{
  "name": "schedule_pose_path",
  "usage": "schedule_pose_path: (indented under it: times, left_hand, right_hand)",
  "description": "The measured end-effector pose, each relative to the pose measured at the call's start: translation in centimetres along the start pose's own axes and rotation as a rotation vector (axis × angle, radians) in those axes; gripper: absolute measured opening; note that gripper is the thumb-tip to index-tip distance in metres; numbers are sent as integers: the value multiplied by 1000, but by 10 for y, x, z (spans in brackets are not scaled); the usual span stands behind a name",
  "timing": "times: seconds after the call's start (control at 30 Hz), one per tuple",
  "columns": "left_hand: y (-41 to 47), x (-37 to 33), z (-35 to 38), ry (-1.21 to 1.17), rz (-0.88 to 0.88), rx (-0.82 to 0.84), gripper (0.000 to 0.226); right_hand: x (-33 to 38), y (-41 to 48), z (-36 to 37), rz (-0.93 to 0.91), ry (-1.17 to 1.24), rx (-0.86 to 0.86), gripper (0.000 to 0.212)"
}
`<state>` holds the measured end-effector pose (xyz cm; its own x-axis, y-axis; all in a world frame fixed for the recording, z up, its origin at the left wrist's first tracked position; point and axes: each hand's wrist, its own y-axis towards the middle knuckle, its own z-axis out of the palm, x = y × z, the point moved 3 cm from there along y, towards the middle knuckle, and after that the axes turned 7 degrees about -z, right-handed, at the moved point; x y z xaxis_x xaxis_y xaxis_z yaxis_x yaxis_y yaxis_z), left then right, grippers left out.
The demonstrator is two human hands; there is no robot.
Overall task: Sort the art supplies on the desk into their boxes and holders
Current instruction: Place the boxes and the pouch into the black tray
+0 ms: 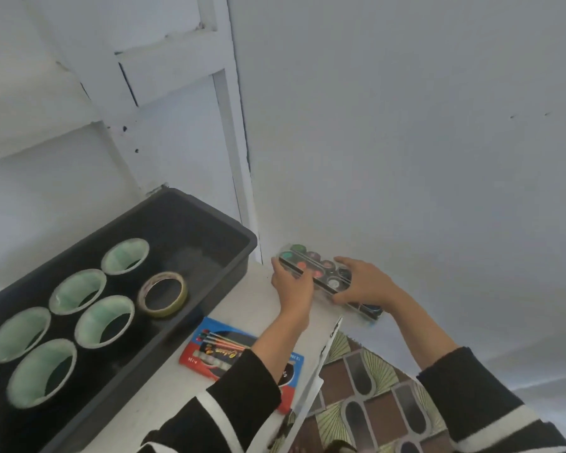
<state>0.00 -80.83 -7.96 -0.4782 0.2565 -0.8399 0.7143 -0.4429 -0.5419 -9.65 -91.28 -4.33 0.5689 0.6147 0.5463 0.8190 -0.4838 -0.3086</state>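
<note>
at the near edge of the desk [242,299], my striped sleeves reach forward over a red and blue brush box [216,348] lying flat by the near right edge; left of it stands the black tray [196,237], holding five green tape rolls [92,317] and one masking tape roll [164,310], all lying flat with their holes up; beyond, at the desk's far right corner, both hands meet on the paint set [332,282].

my left hand [291,284] grips its far left end, fingers curled round the near long edge; my right hand [365,282] clamps the near right part, fingers spread over the lid and thumb against the near side; whether the set rests on the desk or is just lifted clear, i cannot tell.

the set's long axis runs on a diagonal, from the far left by the tray's corner toward the near right, where its end passes the desk's right edge; the colour pans face up.

the step in hand, as i judge it, is taking up the paint set to put it away; the next move calls for keeping it level and finding its box, since the only container in view is the tray of tape.
</note>
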Motion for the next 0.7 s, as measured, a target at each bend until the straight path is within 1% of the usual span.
schedule_pose_path:
  times: [0.07, 0.13, 0.17, 0.23, 0.3, 0.37, 0.43, 0.53, 0.63, 0.67, 0.7]
  left_hand:
    - [4, -10, 20, -78, -38, 101, 91]
    - [9, -26, 36, -112, -27, 142, 94]
    - [14, -35, 41, -114, 13, 128, 93]
    - [22, -60, 44, -129, 147, 84, 88]
    - [29, -87, 37, -161, 284, 14, 82]
    - [35, -111, 22, -230, 375, -69, 77]
    - [41, -129, 0, -304, 425, -178, 69]
    - [53, -149, -46, -436, 413, -316, 56]
    - [61, -152, -103, -557, 364, -388, 36]
    - [65, -151, -116, -549, 331, -364, 34]
    - [65, -148, -132, -556, 302, -380, 33]
  right_hand:
    - [-2, 3, -17, 23, 25, -51, 105]
    - [0, 12, -34, 24, 27, -103, 105]
    - [4, 16, -42, 13, 30, -132, 103]
    - [16, 30, -58, -33, 45, -191, 100]
    - [36, 45, -74, -121, 96, -226, 99]
    - [60, 58, -89, -222, 185, -226, 92]
    - [87, 74, -98, -331, 246, -180, 77]
    - [127, 95, -95, -489, 283, -49, 63]
    - [172, 108, -70, -670, 212, 142, 55]
    - [181, 111, -62, -685, 187, 161, 53]
    - [194, 117, -49, -708, 170, 202, 53]
